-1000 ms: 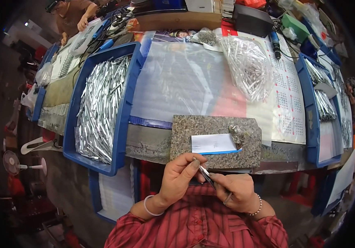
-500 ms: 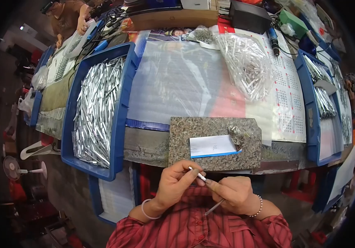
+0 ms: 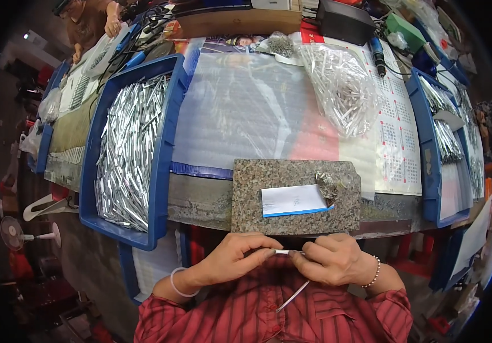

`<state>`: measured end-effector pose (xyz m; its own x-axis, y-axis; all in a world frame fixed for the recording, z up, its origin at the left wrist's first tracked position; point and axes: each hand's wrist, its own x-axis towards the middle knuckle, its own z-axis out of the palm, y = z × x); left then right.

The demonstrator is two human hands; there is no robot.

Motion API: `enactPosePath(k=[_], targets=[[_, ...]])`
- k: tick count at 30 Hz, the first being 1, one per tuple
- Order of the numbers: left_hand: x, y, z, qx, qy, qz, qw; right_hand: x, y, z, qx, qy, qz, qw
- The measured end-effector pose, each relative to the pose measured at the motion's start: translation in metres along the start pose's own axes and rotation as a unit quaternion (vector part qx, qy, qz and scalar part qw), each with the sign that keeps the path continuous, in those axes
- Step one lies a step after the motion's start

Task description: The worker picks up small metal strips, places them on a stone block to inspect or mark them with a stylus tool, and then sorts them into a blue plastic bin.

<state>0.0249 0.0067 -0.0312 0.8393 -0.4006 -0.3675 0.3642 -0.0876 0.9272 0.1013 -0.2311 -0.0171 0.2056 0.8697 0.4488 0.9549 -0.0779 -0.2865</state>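
Note:
My left hand pinches one end of a short, slim white rod between thumb and fingertips. At the other end, the thumb and curled fingers of my right hand grip it too. The rod lies nearly level between the hands, just in front of a speckled stone slab; its ends are hidden by my fingers. Below my right hand, a thin pale stick slants down across the red striped shirt, its upper end hidden in the palm. On the slab lies a white paper pad with a blue edge.
A crumpled dark packet sits on the slab. To the left stands a blue tray full of silvery rods. A clear bag of pale rods lies at the back right, near another blue tray. Another person is at the far left.
The white rod has turned from slanting to nearly level. My left hand has lowered slightly and moved left; my right hand has shifted a little right. The hanging stick shows more of its length.

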Motion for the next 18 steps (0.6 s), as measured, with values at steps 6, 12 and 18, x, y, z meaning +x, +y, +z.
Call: enactPosePath(k=[6,12,18], targets=[[0.014,-0.001,0.006,0.278,0.167,0.282,0.903,-0.001,0.015,-0.002,-0.009,0.024,0.044,0.999],[0.032,-0.006,-0.003,0.35,0.255,0.315,0.845,-0.012,0.022,-0.013,0.092,0.17,0.259,0.946],[0.046,-0.014,-0.006,0.454,0.293,0.303,0.785,-0.006,0.019,-0.019,0.247,0.149,0.344,0.894]])
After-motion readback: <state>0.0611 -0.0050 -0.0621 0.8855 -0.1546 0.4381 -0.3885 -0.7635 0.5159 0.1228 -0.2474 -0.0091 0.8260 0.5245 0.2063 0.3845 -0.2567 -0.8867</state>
